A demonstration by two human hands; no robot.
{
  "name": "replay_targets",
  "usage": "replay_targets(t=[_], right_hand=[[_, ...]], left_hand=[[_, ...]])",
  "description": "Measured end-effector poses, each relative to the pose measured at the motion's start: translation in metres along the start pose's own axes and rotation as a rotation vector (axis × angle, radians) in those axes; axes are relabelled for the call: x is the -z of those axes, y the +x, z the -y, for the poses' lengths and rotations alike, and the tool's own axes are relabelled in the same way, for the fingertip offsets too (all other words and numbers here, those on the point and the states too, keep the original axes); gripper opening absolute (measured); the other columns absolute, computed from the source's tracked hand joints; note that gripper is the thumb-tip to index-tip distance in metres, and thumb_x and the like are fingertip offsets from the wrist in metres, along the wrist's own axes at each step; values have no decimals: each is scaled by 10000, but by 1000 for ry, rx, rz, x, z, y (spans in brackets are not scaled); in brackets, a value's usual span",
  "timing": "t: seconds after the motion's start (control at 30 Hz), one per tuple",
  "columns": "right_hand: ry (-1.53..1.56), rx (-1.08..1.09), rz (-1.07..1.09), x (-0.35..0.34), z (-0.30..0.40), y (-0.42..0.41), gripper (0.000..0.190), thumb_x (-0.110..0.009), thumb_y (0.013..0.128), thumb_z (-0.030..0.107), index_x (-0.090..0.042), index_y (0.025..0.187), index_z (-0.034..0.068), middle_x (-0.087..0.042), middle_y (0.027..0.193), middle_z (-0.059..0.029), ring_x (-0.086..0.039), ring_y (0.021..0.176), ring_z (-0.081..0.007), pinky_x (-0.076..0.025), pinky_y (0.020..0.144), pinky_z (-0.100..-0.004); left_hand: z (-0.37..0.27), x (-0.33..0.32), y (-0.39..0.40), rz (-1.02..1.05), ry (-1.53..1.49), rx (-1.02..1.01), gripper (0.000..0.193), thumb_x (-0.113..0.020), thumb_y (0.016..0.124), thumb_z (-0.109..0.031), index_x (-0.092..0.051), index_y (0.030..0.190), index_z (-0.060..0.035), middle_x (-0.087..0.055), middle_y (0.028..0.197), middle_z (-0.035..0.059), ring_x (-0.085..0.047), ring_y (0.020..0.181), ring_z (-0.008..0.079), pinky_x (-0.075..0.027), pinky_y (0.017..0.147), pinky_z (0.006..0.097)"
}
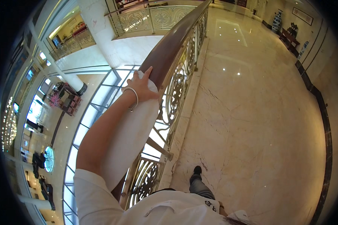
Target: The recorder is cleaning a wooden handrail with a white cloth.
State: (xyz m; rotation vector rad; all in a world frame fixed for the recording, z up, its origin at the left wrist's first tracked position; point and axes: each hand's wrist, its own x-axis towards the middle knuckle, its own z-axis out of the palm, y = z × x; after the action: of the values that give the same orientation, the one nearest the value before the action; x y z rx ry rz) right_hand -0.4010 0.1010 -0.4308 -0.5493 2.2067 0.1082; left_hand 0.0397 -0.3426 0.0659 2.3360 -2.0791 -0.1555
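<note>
My left hand (pixel 142 87) lies over a white cloth (pixel 138 132) on a wide dark wooden handrail (pixel 169 47). Its fingers are spread across the cloth's far end, with the thumb over the right edge. A light bangle circles that wrist. The cloth is draped lengthwise along the rail, and my forearm runs above it. Beneath the rail stands a gold-coloured ornamental metal balustrade (pixel 176 95). Of my right arm only a sliver of wrist with a dark band shows at the bottom edge; the right hand is out of view.
Left of the rail, the level drops to a lobby floor (pixel 64 132) with furniture and a round lit table (pixel 48 159). A polished marble walkway (pixel 242 118) runs along the right. Farther ahead are a tall blue-and-white vase (pixel 277 21) and a wooden side table (pixel 289 38) by the wall.
</note>
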Motion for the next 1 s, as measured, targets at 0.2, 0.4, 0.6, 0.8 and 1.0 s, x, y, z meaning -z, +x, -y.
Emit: replay_targets(t=[0.2, 0.4, 0.6, 0.8, 1.0], right_hand=[[844, -29, 138, 105, 137, 75, 186, -497, 881, 238, -525, 923, 60, -580, 695, -108, -518, 488, -175, -392, 382, -290], [727, 146, 71, 133, 274, 88, 162, -503, 868, 238, -519, 946, 96, -582, 667, -81, -514, 450, -167, -420, 387, -303], [158, 152, 408, 82, 304, 129, 269, -518, 869, 270, -523, 1024, 50, -633, 761, -117, -573, 530, -200, -468, 455, -306], [119, 115, 274, 151, 400, 151, 298, -525, 867, 259, -520, 1072, 42, -640, 845, -122, -596, 660, -209, -479, 549, -324], [306, 125, 154, 217, 526, 177, 266, -508, 879, 237, -532, 1060, 43, -648, 818, -101, -599, 634, -183, -490, 557, -312]], left_hand=[[-44, 11, 90, -8, -28, 46, 1110, -733, 500, -504, -111, 1408, -360, -162, 1423, 237, -259, 1244, 507, -307, 933, 630], [-67, 11, 170, -23, -18, 88, 1098, -734, 514, -501, -106, 1405, -365, -160, 1398, 308, -257, 1215, 564, -319, 980, 540], [-95, 13, 263, -53, -84, 52, 1106, -713, 529, -569, -103, 1418, -323, -192, 1389, 301, -305, 1204, 535, -341, 978, 503], [-110, 21, 344, -16, -94, 29, 1129, -704, 518, -633, -134, 1423, -273, -234, 1375, 287, -337, 1214, 482, -338, 987, 483], [-135, 22, 432, 50, -177, 14, 1123, -671, 532, -675, -130, 1428, -266, -227, 1397, 206, -290, 1260, 422, -307, 970, 563]])
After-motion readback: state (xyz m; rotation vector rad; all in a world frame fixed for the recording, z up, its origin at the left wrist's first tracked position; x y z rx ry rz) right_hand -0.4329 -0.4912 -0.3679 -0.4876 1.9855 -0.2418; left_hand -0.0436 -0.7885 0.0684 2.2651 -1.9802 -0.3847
